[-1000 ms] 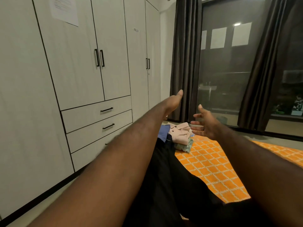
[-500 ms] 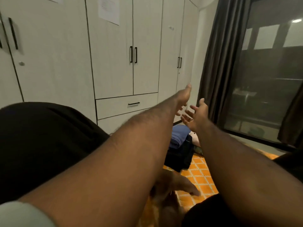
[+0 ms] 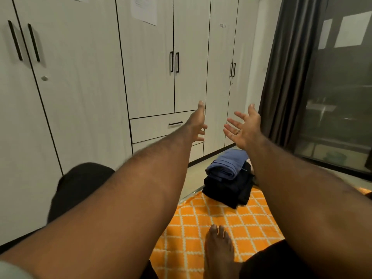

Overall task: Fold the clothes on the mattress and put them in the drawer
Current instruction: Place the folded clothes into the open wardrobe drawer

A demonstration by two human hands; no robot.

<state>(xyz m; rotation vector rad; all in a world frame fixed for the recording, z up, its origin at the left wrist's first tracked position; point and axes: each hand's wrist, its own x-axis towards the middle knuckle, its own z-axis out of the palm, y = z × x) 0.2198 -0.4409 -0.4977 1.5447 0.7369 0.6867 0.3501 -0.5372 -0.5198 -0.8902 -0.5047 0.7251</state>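
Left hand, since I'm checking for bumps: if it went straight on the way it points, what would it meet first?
Probably the wardrobe front, near the top drawer; the left hand is open and nothing shows between, though depth is unclear.

Mattress (image 3: 231, 222) with orange lattice cover: folded stack (image 3: 228, 190) of dark clothes topped by a blue garment (image 3: 227, 164) at far edge; bare foot (image 3: 218, 250) nearer.

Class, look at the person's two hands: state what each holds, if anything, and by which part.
Nothing is held. The left hand and the right hand are raised in the air, fingers spread, clear of the folded clothes on the mattress.
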